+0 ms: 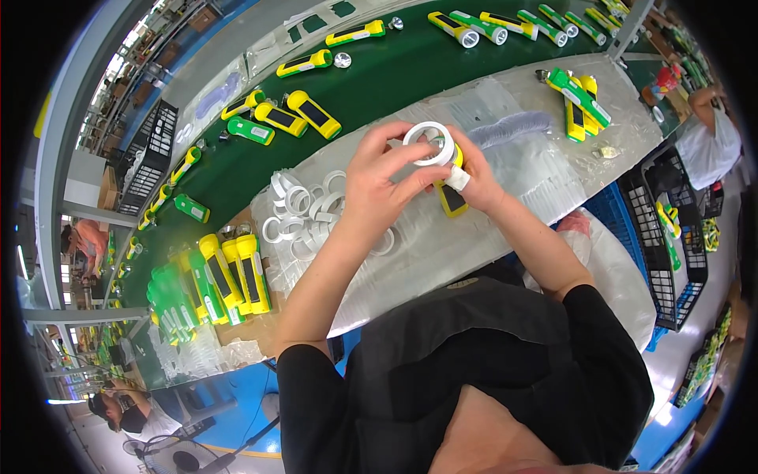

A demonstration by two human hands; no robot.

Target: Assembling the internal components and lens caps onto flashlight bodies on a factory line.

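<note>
white ring [449, 149] is round and open, near a partly hidden yellow flashlight [453, 201].

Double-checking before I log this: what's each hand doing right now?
Left hand: closed, fingers on the white ring at the flashlight's head end.
Right hand: closed, holding the yellow flashlight.

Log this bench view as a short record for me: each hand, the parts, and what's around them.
Left hand: holding a white ring
Right hand: around a yellow flashlight, near the ring
Ring fit: seating unclear
Loose parts: white rings heaped left of centre
Left side: yellow and green flashlights side by side
Upper right: green flashlight across yellow ones
Beyond: green surface carrying more flashlights
Far right: black crate
</note>
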